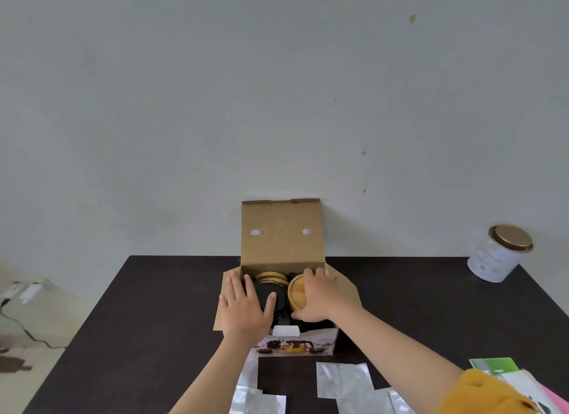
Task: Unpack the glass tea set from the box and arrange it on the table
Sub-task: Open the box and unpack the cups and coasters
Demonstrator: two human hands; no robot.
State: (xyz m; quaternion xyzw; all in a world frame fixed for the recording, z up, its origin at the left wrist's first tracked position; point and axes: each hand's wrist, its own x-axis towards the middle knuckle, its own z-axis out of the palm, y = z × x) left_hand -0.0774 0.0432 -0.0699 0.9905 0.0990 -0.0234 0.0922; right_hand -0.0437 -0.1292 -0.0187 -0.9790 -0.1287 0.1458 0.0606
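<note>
At the table's centre, a left hand [246,305] lies open and flat across a dark round piece [271,293] inside the open cardboard box [281,232], apparently steadying it, while at three o'clock the right hand [323,295] clasps a wooden-lidded piece [297,292] for lifting.

Single head-worn wide-angle view, no second camera sharing the scene. It is looking forward and slightly down from the person's side of the dark brown tabletop [154,321], facing a plain pale grey wall [215,90] that is filling the upper half of the frame. The open brown cardboard box [281,235] is sitting centre frame at arm's reach; both forearms are entering from the bottom edge. Straight edges are bowing slightly near the borders.
</note>
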